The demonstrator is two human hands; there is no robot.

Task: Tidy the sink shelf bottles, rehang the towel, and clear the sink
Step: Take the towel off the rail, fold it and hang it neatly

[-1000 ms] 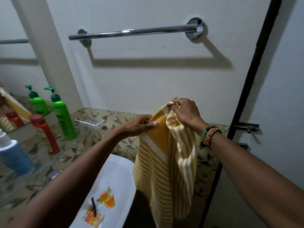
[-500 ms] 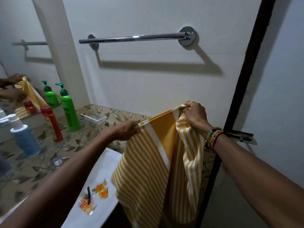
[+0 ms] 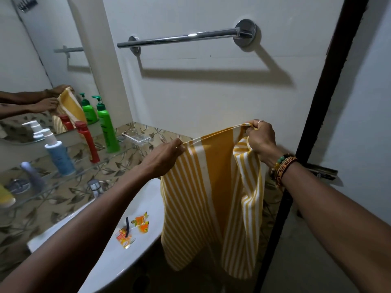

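Note:
A yellow towel with white stripes (image 3: pixel 213 193) hangs stretched between my hands, below the chrome towel bar (image 3: pixel 179 38) on the white wall. My left hand (image 3: pixel 163 158) pinches its top edge on the left. My right hand (image 3: pixel 261 138) grips the top edge on the right, where the cloth bunches. On the glass shelf (image 3: pixel 69 176) stand a green pump bottle (image 3: pixel 106 125), a red bottle (image 3: pixel 87 141) and a blue spray bottle (image 3: pixel 58 153). The white sink (image 3: pixel 101 256) holds orange wrappers (image 3: pixel 135 228) and a small dark stick (image 3: pixel 127 227).
A mirror (image 3: pixel 40 66) on the left reflects my hands and the bottles. A clear soap dish (image 3: pixel 136 137) sits at the shelf's far end. The tap (image 3: pixel 94 187) rises behind the sink. A dark door frame (image 3: pixel 313 123) with a metal latch (image 3: pixel 323 173) stands right.
My hands have drawn apart, spreading the towel's top edge wider. The view has turned so the towel bar sits further right and the mirror shows more.

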